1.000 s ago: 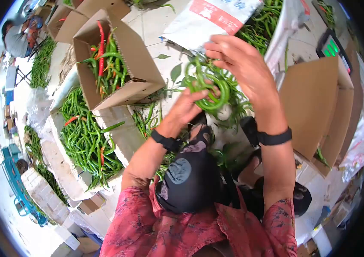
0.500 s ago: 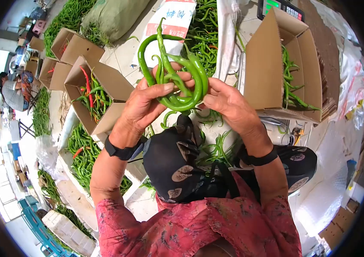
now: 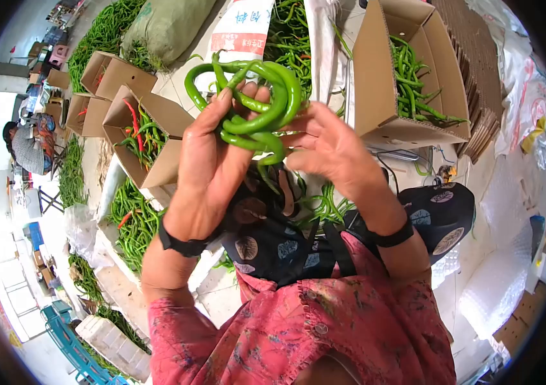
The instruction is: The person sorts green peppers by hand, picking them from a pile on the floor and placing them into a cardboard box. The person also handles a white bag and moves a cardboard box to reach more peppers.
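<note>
Several long, curled green chili peppers (image 3: 276, 106) form a looped bunch in front of my chest. My left hand (image 3: 205, 160) is closed around them, its thumb pressing on the near side and fingertips showing behind. Just right of the bunch, my right hand (image 3: 334, 151) has its fingers apart, fingertips close to the outer curve of the peppers. A black band circles each wrist. Below the hands, more loose green chilies (image 3: 329, 206) lie on the floor between my legs.
An open cardboard box (image 3: 375, 77) with green chilies stands at right, beside stacked flat cardboard (image 3: 475, 70). Left, another box (image 3: 154, 163) holds red and green chilies. A printed white sack (image 3: 241, 29) and a full green sack (image 3: 173, 29) lie ahead. Someone sits (image 3: 29, 147) far left.
My right hand has loosened from the chilies and its fingers have spread. The bunch has shifted left and now rests in my left hand. The view has turned slightly.
</note>
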Available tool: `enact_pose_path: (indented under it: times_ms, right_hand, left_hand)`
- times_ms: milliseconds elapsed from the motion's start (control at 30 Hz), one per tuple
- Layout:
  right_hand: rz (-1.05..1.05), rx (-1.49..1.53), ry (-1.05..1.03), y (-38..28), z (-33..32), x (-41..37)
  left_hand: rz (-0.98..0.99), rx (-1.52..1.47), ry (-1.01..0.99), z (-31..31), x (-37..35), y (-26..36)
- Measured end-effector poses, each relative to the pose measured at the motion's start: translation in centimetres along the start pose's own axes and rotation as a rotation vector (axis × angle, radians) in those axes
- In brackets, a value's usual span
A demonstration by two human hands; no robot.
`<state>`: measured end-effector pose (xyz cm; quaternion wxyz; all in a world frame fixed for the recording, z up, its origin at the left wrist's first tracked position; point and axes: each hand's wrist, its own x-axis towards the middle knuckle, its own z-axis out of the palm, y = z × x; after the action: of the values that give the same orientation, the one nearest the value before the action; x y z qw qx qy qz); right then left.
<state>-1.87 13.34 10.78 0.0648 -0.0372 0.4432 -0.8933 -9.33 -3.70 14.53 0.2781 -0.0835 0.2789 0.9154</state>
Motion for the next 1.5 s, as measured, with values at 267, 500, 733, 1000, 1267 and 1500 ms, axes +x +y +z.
enact_pose_path:
  times_ms: [267,500,733,1000,1267,1500]
  right_hand:
    - [0.122,-0.211,0.243,1.3,-1.6,-3.4]
    - [0.191,0.016,0.264,0.3,-3.8,-6.7]
    - [0.109,-0.342,0.260,1.2,-6.0,-7.7]
    - [-0.062,-1.197,0.319,-3.0,-7.1,-10.6]
    - [0.210,-0.384,0.457,-3.0,-8.6,-12.2]
    - [0.041,-0.249,0.414,1.3,-5.6,-8.0]
  left_hand:
    - [0.022,-0.341,-0.069,-2.7,1.1,-5.3]
    - [-0.139,-0.315,-0.057,-4.6,0.7,-7.7]
    - [-0.045,-0.110,-0.109,-5.3,0.5,-8.4]
    - [0.148,0.042,-0.250,-5.3,0.5,-7.7]
    - [0.146,-0.324,-0.422,-5.2,0.0,-6.5]
    - [0.145,-0.080,-0.568,-5.8,0.3,-6.7]
